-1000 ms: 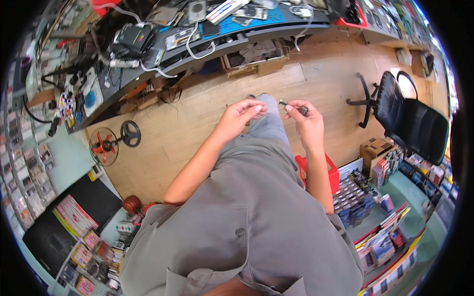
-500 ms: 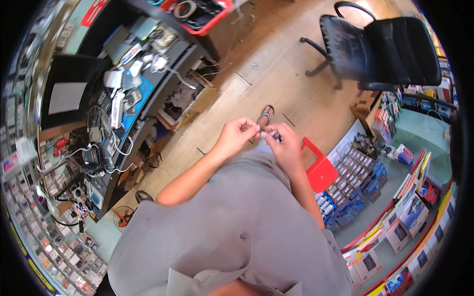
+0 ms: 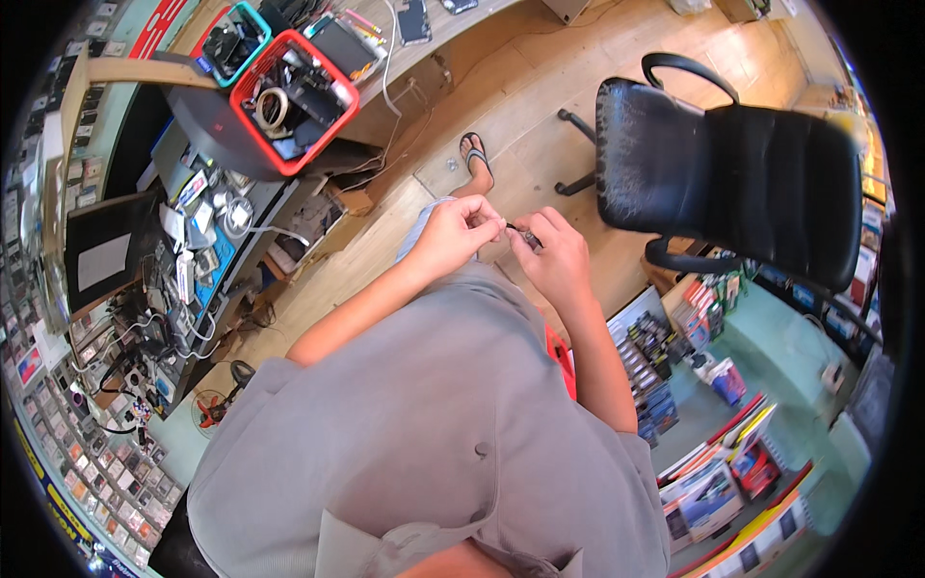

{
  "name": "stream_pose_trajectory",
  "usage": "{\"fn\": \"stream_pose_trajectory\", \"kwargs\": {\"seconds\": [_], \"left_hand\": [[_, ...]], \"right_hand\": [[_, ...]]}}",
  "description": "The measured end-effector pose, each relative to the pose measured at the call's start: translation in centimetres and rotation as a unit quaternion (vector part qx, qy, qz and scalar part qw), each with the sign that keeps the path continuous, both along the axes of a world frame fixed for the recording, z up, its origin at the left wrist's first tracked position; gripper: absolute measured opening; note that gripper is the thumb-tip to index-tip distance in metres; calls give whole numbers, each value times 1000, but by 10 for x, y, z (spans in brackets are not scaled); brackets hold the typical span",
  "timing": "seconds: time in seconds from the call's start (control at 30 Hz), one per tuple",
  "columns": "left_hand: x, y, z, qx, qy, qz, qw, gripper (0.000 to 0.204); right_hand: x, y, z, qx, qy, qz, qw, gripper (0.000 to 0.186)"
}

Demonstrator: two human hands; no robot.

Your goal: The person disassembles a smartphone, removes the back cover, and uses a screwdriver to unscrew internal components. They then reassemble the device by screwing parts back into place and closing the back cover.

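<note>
My left hand (image 3: 455, 236) and my right hand (image 3: 556, 255) meet in front of my grey shirt, fingertips almost touching. Between them is a small, thin dark piece (image 3: 512, 226), too small to name. The left thumb and forefinger pinch close to one end of it. At the other end the right thumb and fingers close on it, and something dark and silvery (image 3: 532, 239) shows among the right fingers. I cannot tell whether that is part of the same piece.
A worn black office chair (image 3: 742, 173) stands ahead on the right. To the left, a cluttered desk holds a monitor (image 3: 108, 252), cables and a red basket (image 3: 325, 137) of parts. Boxed goods (image 3: 708, 501) line the right side. My sandalled foot (image 3: 475, 159) is on the wooden floor.
My view has turned and moved toward the desk and chair, so the red basket shows more fully and the red seat is mostly hidden. Both hands remain pinched together.
</note>
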State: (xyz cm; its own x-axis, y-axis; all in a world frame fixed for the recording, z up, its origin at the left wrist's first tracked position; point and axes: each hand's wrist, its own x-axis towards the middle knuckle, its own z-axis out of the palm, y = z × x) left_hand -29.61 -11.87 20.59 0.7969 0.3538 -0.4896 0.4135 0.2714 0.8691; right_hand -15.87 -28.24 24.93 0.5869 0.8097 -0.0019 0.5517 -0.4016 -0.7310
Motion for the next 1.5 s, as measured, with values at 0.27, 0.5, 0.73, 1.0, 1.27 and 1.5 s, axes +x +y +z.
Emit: {"fn": "stream_pose_trajectory", "kwargs": {"seconds": [0.27, 0.5, 0.73, 1.0, 1.27, 1.5], "left_hand": [[200, 88, -25, 4, -61, 61, 996, 16], [321, 137, -30, 56, -42, 167, 983, 14], [439, 162, -90, 109, -74, 378, 916, 19], [537, 172, -182, 259, -101, 473, 836, 18], [589, 158, -210, 415, -152, 535, 720, 21], [639, 98, -218, 504, -94, 566, 645, 23]], "right_hand": [[207, 113, 5, -47, -61, 64, 995, 11], [351, 202, -12, -54, -50, 160, 984, 12], [490, 287, -87, -23, -30, 278, 960, 13], [649, 340, -153, -125, 125, 35, 984, 11], [711, 363, -204, 49, 153, 124, 979, 26], [740, 326, -219, 183, 292, 212, 914, 21]]}}
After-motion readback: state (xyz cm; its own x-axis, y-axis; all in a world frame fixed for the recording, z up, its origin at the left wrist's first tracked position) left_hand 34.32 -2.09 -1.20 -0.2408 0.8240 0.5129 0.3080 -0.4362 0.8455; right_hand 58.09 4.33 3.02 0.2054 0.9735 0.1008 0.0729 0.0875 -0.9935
